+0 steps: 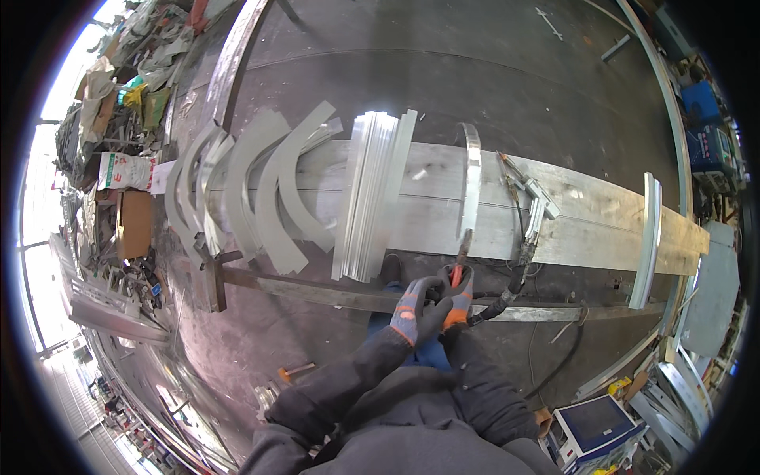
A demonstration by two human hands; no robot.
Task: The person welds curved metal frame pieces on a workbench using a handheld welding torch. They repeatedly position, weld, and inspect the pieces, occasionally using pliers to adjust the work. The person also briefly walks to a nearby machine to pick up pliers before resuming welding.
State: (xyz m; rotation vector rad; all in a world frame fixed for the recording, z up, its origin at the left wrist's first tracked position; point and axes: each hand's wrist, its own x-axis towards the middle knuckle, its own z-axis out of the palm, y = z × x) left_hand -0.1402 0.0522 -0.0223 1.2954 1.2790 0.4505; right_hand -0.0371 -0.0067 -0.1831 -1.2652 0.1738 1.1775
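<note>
My left hand (415, 310), in a grey glove with an orange cuff, and my right hand (460, 299), in a grey and orange glove, meet at the near edge of a long flat metal beam (602, 214). Together they grip red-handled pliers (461, 257). The pliers' jaws point away from me and reach the near end of a narrow curved metal strip (472, 178) lying across the beam. A welding torch (529, 229) with its black cable rests on the beam just right of my hands.
Several curved grey metal strips (269, 190) and a stack of straight strips (372, 194) lie across the beam to the left. Another curved strip (647, 237) lies at the right end. A hammer (294, 370) is on the floor. Scrap piles (119, 103) fill the left side.
</note>
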